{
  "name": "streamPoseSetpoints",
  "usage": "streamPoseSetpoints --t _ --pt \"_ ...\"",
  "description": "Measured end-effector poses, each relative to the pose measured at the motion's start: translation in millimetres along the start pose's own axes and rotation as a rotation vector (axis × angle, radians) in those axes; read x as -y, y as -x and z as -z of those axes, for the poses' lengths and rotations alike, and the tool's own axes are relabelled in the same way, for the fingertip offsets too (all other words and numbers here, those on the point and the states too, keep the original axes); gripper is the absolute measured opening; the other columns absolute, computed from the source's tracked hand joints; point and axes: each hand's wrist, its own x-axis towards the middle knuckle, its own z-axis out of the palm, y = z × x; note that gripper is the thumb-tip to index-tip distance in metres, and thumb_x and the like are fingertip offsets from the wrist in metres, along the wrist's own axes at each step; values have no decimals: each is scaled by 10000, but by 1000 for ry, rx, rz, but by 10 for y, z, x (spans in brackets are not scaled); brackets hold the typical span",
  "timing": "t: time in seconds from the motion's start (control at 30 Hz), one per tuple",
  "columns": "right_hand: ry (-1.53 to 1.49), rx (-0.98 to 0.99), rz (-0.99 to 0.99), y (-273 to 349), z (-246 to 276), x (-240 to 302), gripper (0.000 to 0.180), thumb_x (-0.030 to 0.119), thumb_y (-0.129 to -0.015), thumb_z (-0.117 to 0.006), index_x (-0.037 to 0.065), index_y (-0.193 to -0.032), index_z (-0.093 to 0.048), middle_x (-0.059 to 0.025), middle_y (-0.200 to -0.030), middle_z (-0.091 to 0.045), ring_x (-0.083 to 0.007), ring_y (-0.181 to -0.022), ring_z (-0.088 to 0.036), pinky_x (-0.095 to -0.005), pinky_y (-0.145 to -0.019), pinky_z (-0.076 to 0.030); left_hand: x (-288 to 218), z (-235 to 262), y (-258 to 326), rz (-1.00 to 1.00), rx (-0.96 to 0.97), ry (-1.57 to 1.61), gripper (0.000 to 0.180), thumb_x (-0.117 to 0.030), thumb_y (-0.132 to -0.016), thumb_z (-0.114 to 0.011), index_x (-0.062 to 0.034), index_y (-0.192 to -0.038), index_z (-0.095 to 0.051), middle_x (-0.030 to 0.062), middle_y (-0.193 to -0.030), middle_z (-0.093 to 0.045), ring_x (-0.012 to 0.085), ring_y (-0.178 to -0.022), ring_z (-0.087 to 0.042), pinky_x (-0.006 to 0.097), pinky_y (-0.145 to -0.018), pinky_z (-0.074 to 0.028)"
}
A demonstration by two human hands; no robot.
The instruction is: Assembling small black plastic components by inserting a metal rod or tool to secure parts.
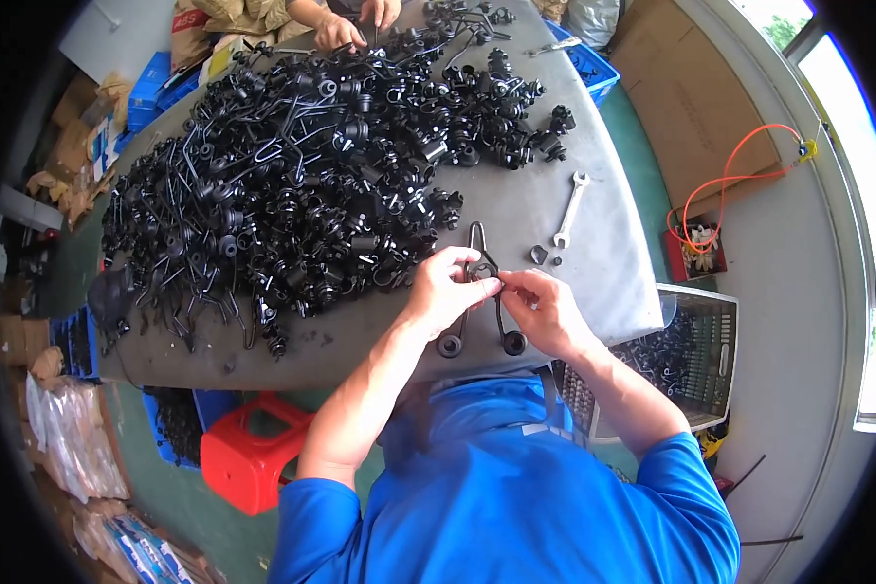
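My left hand [443, 292] is closed on a black bent-rod bracket [497, 316] near the table's front edge. The bracket has a pointed loop at its far end and two legs ending in round black eyelets towards me. Beside it, the fingers of my right hand [547, 310] pinch at the bracket's middle, close to a curved clamp piece [481, 271]. Whether a small part sits in that pinch is hidden. Just beyond my right hand lie a small black cap [538, 255] and two smaller black bits. A double-ended open spanner [571, 210] rests farther off.
A large heap of black rod brackets and clamps [292, 185] covers the grey table [613, 234] to the left and far side. Another person's hands [339, 33] work at its far edge. A grey crate [715, 350] stands right; a red stool [243, 457] stands left.
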Motion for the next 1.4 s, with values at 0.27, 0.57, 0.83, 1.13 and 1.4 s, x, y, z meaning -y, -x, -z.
streamPoseSetpoints --t 0.27,0.57,0.83,1.13,1.4 --pt "553 -167 169 -267 327 -114 259 105 -786 -657 56 -1040 -658 -114 -954 -616 -298 -844 -586 -392 -769 -477 89 26 55 -22 0 158 375 -64 -762 -788 31 -1073 -604 64 -762 -650 106 -598 -609 237 -529 -506" --pt "704 -126 331 -298 335 -374 144 91 -775 -653 54 -912 -673 -86 -924 -616 -304 -912 -572 -391 -815 -465 145 45 96 0 -12 157 417 -89 -773 -777 0 -1133 -587 41 -818 -635 85 -619 -596 232 -535 -523" --pt "-145 -107 -126 -103 -148 -239 142 16 -840 -634 14 -979 -663 -87 -887 -671 -137 -715 -645 -261 -644 -510 189 106 75 39 -2 214 392 -174 -900 -648 -31 -1236 -504 5 -818 -539 64 -610 -516 219 -519 -494" --pt "-177 -148 122 127 -332 -376 234 -18 -861 -631 -8 -1094 -648 -161 -1161 -643 -206 -1003 -651 -291 -874 -513 18 103 64 203 40 467 508 -419 -914 -605 -57 -1249 -485 56 -928 -536 94 -588 -498 236 -477 -458" --pt "-381 10 158 -43 -176 -371 208 -36 -809 -703 24 -1008 -685 -74 -1068 -598 -145 -968 -595 -274 -846 -519 11 116 89 276 70 568 344 -365 -931 -580 -111 -1162 -567 20 -818 -525 123 -563 -474 266 -470 -365"
